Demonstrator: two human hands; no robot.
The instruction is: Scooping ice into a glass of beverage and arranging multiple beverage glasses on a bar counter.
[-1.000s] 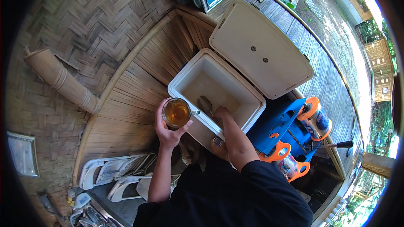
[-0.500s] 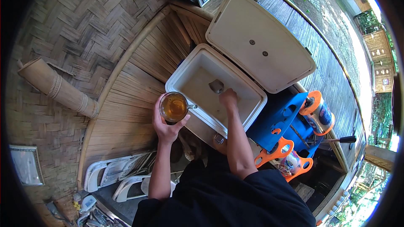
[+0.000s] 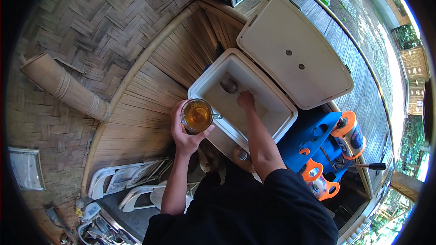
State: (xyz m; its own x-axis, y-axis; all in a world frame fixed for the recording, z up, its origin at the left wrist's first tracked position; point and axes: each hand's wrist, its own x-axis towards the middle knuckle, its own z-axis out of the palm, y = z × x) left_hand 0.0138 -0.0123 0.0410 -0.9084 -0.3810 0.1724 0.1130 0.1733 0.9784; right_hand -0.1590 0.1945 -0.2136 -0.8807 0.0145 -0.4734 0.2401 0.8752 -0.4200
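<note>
My left hand (image 3: 185,139) is wrapped round a clear glass mug (image 3: 197,116) of amber liquid, its handle pointing right. The mug is over the near left rim of an open white cooler box (image 3: 288,127). Reaching down inside the box, my right hand (image 3: 246,100) is closed on the handle of a grey metal scoop (image 3: 229,84). The scoop's head is toward the box's far left inner wall; what lies in it is too small to tell. The box's pale lid (image 3: 295,50) leans back, opened.
To the right of the box stands a blue rack (image 3: 309,136) with orange-ended clear containers (image 3: 350,135). A woven bamboo wall (image 3: 91,41) rises on the left, with a bamboo tube (image 3: 66,86) fixed to it. White folded chairs (image 3: 122,179) lie at lower left.
In my right hand the scoop has moved left and farther back inside the box. The mug stays in my left hand, and the whole view has shifted slightly.
</note>
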